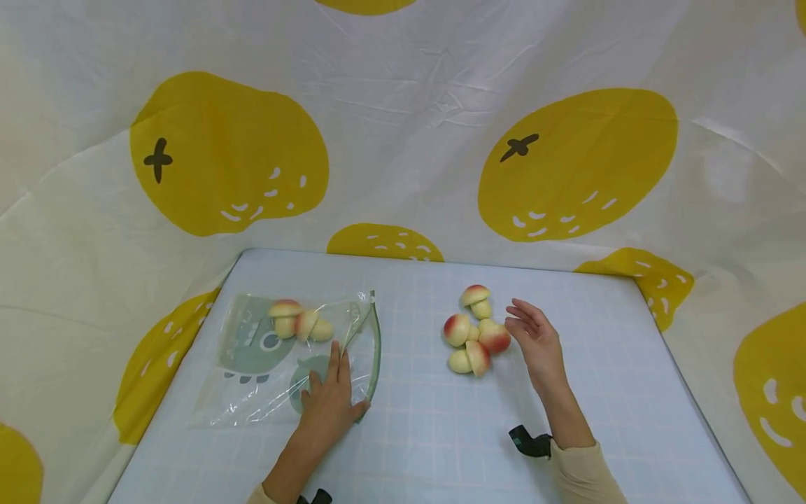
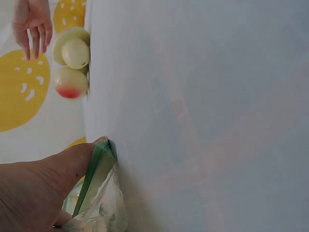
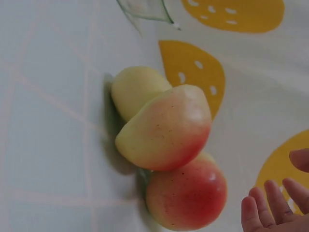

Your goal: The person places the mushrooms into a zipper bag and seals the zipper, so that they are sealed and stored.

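On the left, a see-through bag (image 1: pixel 247 357) with dull green pictures is lying near the left edge of the pale blue table (image 1: pixel 415 420). I'm seeing two mushrooms (image 1: pixel 285 324) sitting inside it, up toward the far side, with fat cream stems and caps turning from cream to pinky red. The left hand (image 1: pixel 330 406) is resting on the bag with its fingers spreading wide, and its thumb is touching the green strip (image 1: pixel 378 336) on the bag's right end. That strip is curving outward like a bow.

Next, a wide band of table is showing between the bag and four more mushrooms (image 1: pixel 471 359). They are lying bunched close together, and their smooth, round caps are shining a little and showing tiny dark specks.

The right hand (image 1: pixel 535 343) is hovering just beside the bunch, on its right, with its fingers bending softly and holding nothing. Past it, more table is stretching to the right edge. The far edge is running behind everything, next to a white cloth (image 1: pixel 403 140) with big yellow shapes.
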